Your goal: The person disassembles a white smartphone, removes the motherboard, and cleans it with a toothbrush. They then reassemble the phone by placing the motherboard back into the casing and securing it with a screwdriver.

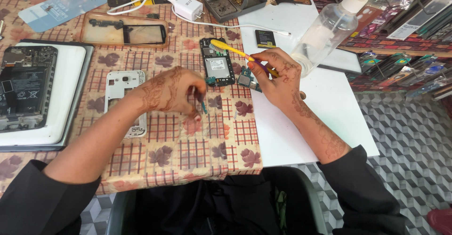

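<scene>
Taking the opened black phone body with its silver shield [217,67] as our landmark, we start far to its left, where a larger dismantled dark phone [26,87] lies on a white board [66,89]. Nearer the landmark, still on its left, a white plastic phone frame [123,87] rests on the checked, leaf-patterned tablecloth [188,145]. Our left hand [172,91] sits just left of and below the landmark, fingers pinched narrowly on a thin teal-tipped tool [203,104] that points down toward us; we cannot tell what kind of tool it is.

The landmark itself lies with its long axis running away from us. Across its top end rests the bristled head of a yellow plastic toothbrush [230,49]. The brush's long axis slants from upper left down to lower right, the head pointing left and away, the handle ending in our right hand [278,77], which closes around it just right of the landmark. A small green circuit board [246,79] lies between the landmark and that hand. Farther right stands a clear plastic spray bottle [329,28], tilted.
</scene>
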